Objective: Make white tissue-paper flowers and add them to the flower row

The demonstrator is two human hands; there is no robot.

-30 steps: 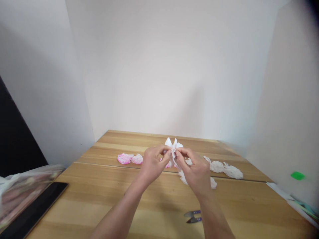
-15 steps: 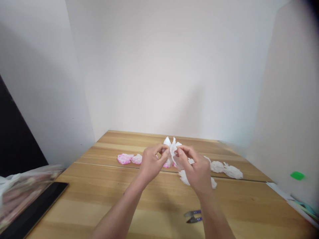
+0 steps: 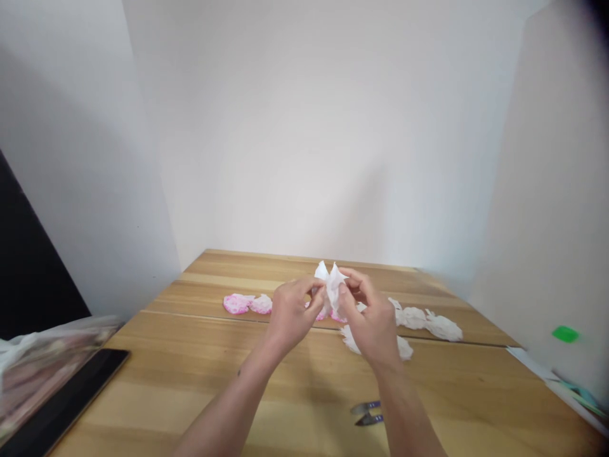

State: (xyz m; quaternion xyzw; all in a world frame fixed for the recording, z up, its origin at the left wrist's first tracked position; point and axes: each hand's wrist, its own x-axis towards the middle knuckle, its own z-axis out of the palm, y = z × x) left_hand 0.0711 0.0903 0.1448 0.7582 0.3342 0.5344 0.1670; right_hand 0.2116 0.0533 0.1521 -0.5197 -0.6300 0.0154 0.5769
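Observation:
Between my two hands, raised above the table, is a white tissue paper flower (image 3: 333, 284) with pointed, separated layers. My left hand (image 3: 295, 310) pinches its left side between thumb and fingers. On the other side my right hand (image 3: 370, 312) has thumb and fingertips closed on the thin paper. Behind them a row of paper flowers crosses the table: pink-and-white ones (image 3: 238, 303) on the left, white ones (image 3: 443, 325) on the right. Another white paper flower (image 3: 404, 348) lies nearer me, partly covered by my right hand and wrist.
Thread snips (image 3: 366, 414) lie beside my right forearm, their handles hidden by it. A black phone-like slab (image 3: 71, 397) and a clear plastic bag (image 3: 52, 362) are at the left edge. Papers (image 3: 537, 367) lie along the right edge. White walls enclose the wooden table (image 3: 190, 355).
My right hand has shifted slightly left and its fingers have moved up over the flower's right side. The paper layers now stand closer together. The left hand has barely moved.

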